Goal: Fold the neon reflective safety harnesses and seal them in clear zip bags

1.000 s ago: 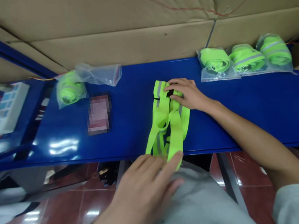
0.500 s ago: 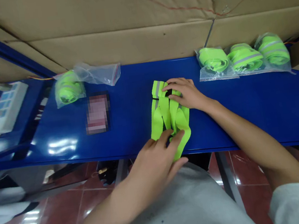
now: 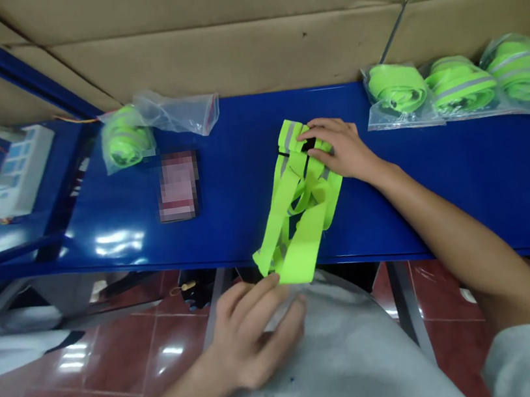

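Note:
A fluorescent yellow-green reflective strap harness [image 3: 304, 236] with silver-grey stripes lies folded lengthwise, its loose loops reaching past the table's front edge. My right hand [image 3: 339, 148] grips the folded far end, fingers curled over its top beside a black piece. Below the near end is my left hand [image 3: 257, 331], fingers apart and slightly bent. Its fingertips come close to the hanging strap; whether they touch it I cannot tell.
On the blue table [image 3: 229, 223] lies a blurred-out phone-like rectangle [image 3: 178, 186]. A bagged green strap roll [image 3: 126, 139] and clear bag [image 3: 181, 113] are back left; bagged rolls [image 3: 460, 87] stand back right. A white power strip [image 3: 22, 173] is far left; cardboard [image 3: 205, 55] rises behind.
My left hand has moved down and left, off the middle of the straps. The near loops now stretch out longer toward me. My right hand stays at the folded end.

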`<state>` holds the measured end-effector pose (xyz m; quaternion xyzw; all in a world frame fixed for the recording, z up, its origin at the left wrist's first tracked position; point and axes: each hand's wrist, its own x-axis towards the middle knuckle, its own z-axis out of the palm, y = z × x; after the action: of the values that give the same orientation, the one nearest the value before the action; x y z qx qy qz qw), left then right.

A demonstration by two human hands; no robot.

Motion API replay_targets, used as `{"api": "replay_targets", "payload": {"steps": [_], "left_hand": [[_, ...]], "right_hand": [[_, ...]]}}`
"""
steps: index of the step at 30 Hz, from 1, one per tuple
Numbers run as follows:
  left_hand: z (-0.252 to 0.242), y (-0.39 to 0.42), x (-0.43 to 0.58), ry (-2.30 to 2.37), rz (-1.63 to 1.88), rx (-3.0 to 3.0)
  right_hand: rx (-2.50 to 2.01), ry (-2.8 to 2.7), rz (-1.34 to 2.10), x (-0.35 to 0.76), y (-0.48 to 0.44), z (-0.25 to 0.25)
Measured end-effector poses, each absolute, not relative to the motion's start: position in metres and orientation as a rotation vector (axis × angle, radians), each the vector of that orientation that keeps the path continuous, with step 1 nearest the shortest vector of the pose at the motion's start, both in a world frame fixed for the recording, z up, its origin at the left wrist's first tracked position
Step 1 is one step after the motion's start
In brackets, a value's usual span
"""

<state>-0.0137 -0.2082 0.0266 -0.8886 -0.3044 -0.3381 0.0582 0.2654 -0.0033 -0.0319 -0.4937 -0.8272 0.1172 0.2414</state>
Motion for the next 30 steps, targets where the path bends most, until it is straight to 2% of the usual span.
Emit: {"api": "replay_targets", "payload": {"steps": [5, 9, 12, 22, 30], "left_hand": [[-0.02, -0.215, -0.029, -1.13, -0.967, -2.648], [-0.028, -0.202, -0.025, -1.616, -1.067, -2.499], [-0.027, -0.189, -0.019, -1.787, -0.949, -2.567], [0.008, -0.184, -0.024, -1.814, -0.399, -2.844], [0.038, -0.206, -0.033, -1.374, -0.179, -3.147]], "right_hand": [[-1.366, -2.233, 0.297, 0.266, 0.002, -0.035], [-1.361, -2.227, 0.297, 0.267, 0.003, -0.037], [-1.363, -2.237, 0.299, 0.268, 0.004, -0.036], [-1.366, -2.229, 0.319, 0.269, 0.003, -0.036], [-1.353, -2.208, 0.319, 0.269, 0.004, -0.038]]}}
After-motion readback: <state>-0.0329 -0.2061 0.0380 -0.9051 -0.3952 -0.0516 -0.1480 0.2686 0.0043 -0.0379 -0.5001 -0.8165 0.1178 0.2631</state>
